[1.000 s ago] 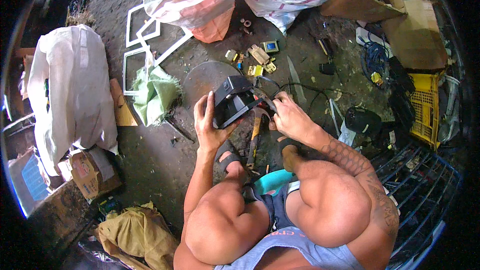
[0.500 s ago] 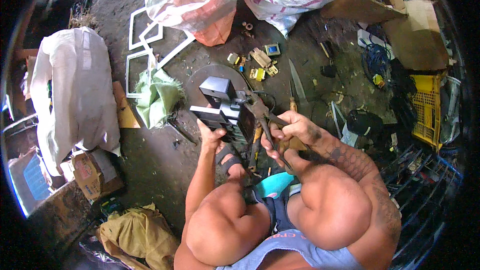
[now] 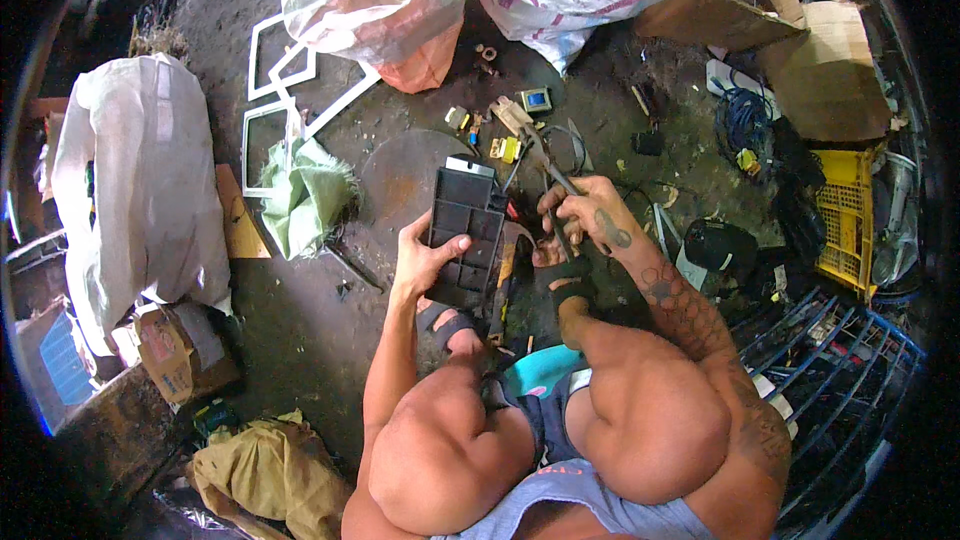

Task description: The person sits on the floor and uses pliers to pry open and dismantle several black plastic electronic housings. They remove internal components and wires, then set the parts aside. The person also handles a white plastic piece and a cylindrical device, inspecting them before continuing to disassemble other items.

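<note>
My left hand (image 3: 425, 256) is closed round the lower left side of a black plastic housing (image 3: 463, 240), its thumb across the front. The housing's ribbed face, divided into shallow compartments, is turned up toward me, with a pale strip at its top end. To the right, my right hand (image 3: 592, 212) grips the handles of a pair of long-handled metal pliers (image 3: 548, 160). Their jaws point up and away, apart from the housing's top right corner. Whether the jaws hold anything, I cannot tell. A dark cable loop (image 3: 580, 148) lies just beyond them.
Small electrical parts (image 3: 508, 149) and a transformer (image 3: 537, 100) lie ahead on the dirty floor, beside a round metal plate (image 3: 405, 175). Two large sacks stand at the back. White frames (image 3: 246, 140) and a green sack (image 3: 305, 200) lie left; a yellow crate (image 3: 845, 225) stands right.
The housing has turned in my left hand, so its compartmented face now shows. My right hand has moved slightly up and right with the pliers, whose jaws have swung away from the housing.
</note>
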A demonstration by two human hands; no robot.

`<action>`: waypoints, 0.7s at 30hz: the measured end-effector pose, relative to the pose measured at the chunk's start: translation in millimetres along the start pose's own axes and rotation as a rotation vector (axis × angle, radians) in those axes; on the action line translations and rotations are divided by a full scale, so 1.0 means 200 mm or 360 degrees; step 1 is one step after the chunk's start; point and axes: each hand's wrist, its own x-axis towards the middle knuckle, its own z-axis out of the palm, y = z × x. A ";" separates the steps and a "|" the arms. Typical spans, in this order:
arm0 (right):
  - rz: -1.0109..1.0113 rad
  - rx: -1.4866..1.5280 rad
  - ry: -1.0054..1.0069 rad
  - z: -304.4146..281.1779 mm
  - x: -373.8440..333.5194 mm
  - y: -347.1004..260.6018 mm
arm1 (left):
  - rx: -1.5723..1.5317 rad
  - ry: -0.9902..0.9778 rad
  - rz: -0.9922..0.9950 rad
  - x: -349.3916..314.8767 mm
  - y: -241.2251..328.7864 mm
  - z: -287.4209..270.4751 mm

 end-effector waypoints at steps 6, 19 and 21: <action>0.0014 -0.0449 -0.0261 -0.02 0.00 0.11 | -0.0084 0.0008 0.0051 -0.02 -0.03 -0.03; -0.0064 -0.0555 -0.0330 -0.03 -0.01 0.25 | 0.0020 0.0140 0.0000 0.00 -0.03 -0.07; -0.0061 -0.0441 -0.0267 -0.02 -0.01 0.26 | 0.0074 0.0111 0.0005 0.00 -0.04 -0.07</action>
